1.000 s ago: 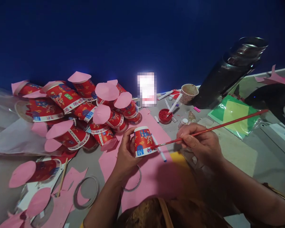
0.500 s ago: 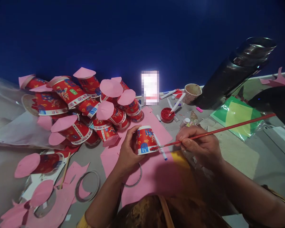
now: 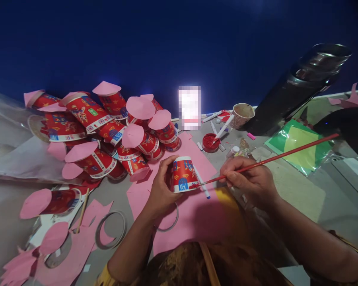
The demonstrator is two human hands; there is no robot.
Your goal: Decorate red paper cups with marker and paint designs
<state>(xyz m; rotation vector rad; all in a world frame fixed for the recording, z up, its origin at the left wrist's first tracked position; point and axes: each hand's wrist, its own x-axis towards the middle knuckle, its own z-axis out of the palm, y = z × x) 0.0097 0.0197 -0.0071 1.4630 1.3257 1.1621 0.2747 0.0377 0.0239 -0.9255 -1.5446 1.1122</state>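
My left hand (image 3: pixel 164 184) is wrapped round a red paper cup (image 3: pixel 184 171) with blue and gold print, its white band toward me. In my right hand (image 3: pixel 250 178) a long thin red paintbrush (image 3: pixel 286 153) is pinched between thumb and fingers. The brush tip touches the cup's lower right edge, where red paint shows. Under both hands lies a pink paper sheet (image 3: pixel 185 222). A white marker (image 3: pixel 203 186) with a blue end rests on it beside the cup. Beyond my right hand stands an open jar of red paint (image 3: pixel 210 143).
Several red cups with pink paper cones (image 3: pixel 89 115) are heaped at the left. Tape rings (image 3: pixel 111 230) and pink scraps (image 3: pixel 56 254) lie front left. A patterned cup (image 3: pixel 241 116), black cylinder (image 3: pixel 298 87), green packet (image 3: pixel 301 147) and blurred bright screen (image 3: pixel 189 107) are behind.
The brush has tilted slightly, its far end lower and further left, with its tip still at the cup's edge. The whole view has shifted slightly.
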